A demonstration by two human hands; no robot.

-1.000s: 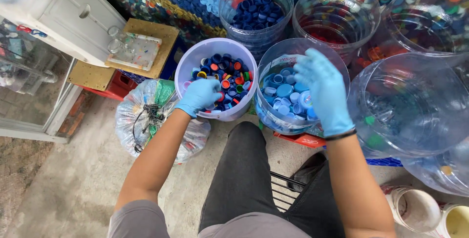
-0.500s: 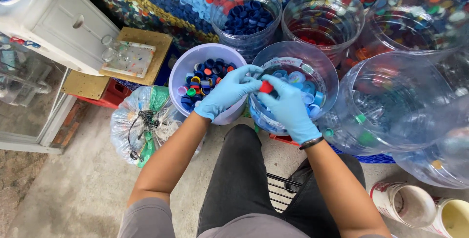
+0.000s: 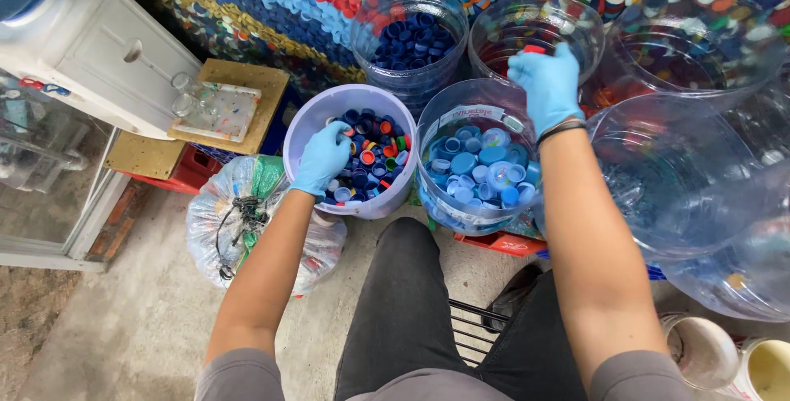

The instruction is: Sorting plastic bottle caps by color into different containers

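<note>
Pinched between blue-gloved fingertips [image 3: 539, 53]: a small red cap [image 3: 535, 48], held by the right hand [image 3: 546, 84] above the rim of the clear container with red caps at its bottom [image 3: 502, 26]; fingers closed on it, only a sliver of red showing past the glove; easily fumbled from so slight a hold, and likely then to fall short into the clear tub of light blue caps [image 3: 444, 125] directly beneath the wrist, spoiling that colour lot; also possible: a bounce off the hard rim and away toward the big empty clear jug [image 3: 683, 179] alongside. Curled into the lilac bucket [image 3: 300, 133]: the left hand [image 3: 322, 158], fingers bent down among mixed caps [image 3: 370, 158] of dark blue, red, orange and green; whether anything is gripped there, cannot tell, the fingertips being buried. Risk on that side: pressing on the near rim while eyes go right, tipping the bucket toward the knotted plastic sack [image 3: 247, 220] touching it below; caps scattered over the concrete floor [image 3: 123, 327] as a result. Further out: a container of dark blue caps [image 3: 411, 39] close behind, near enough for a hasty toss to land in the wrong one.
</note>
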